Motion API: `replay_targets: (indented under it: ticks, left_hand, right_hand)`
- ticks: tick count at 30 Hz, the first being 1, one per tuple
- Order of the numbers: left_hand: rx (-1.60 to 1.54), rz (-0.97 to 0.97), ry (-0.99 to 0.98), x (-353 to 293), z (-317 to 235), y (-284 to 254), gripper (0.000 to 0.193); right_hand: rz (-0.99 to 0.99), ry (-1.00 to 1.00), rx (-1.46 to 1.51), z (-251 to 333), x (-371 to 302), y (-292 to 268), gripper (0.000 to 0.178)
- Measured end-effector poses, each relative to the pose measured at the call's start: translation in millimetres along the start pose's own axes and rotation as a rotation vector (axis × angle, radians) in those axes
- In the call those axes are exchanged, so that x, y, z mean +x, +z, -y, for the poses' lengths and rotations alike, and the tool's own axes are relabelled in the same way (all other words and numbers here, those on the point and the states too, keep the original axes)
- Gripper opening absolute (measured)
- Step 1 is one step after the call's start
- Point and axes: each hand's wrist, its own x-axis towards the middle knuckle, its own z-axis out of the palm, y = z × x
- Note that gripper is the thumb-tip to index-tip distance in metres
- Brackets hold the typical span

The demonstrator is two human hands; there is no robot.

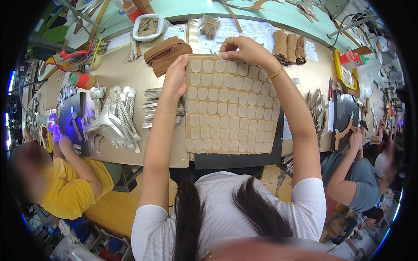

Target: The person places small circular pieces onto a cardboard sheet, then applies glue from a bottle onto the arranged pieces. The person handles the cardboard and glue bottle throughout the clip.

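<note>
Your left hand (177, 75) grips the left edge of a tan sheet (209, 114).
Your right hand (235, 48) pinches what looks like a pale piece (220, 56) at its far edge; the sheet spans the bench's (163, 150) near middle, brown strips (167, 52) beyond, left.

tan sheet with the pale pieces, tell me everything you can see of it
The tan sheet is four-sided and cardboard-like, bearing close rows of pale, rounded pieces. It looks nearly flat, above a dark board and the table. The left hand touches its upper-left edge; the right hand apparently pinches a piece at its top.
</note>
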Motion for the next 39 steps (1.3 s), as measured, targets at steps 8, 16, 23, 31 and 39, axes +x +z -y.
replay_targets:
  ticks: [8,16,23,31,39]
  left_hand:
    - [0.003,-0.004,0.014,2,6,-3,0.027]
    - [0.06,-0.057,-0.01,3,8,-7,0.034]
    - [0.411,-0.166,0.214,-27,-3,-4,0.054]
    - [0.573,-0.066,0.051,-114,-21,-46,0.042]
    - [0.772,-0.04,-0.17,-191,35,-84,0.041]
  right_hand:
    - [0.08,0.052,-0.177,4,0,0,0.042]
    - [-0.388,-0.118,-0.188,11,-17,-13,0.062]
    - [-0.504,-0.098,0.073,27,-100,-22,0.047]
    - [-0.591,0.172,0.349,15,-203,16,0.042]
    - [-0.624,0.512,-0.007,-27,-253,68,0.048]
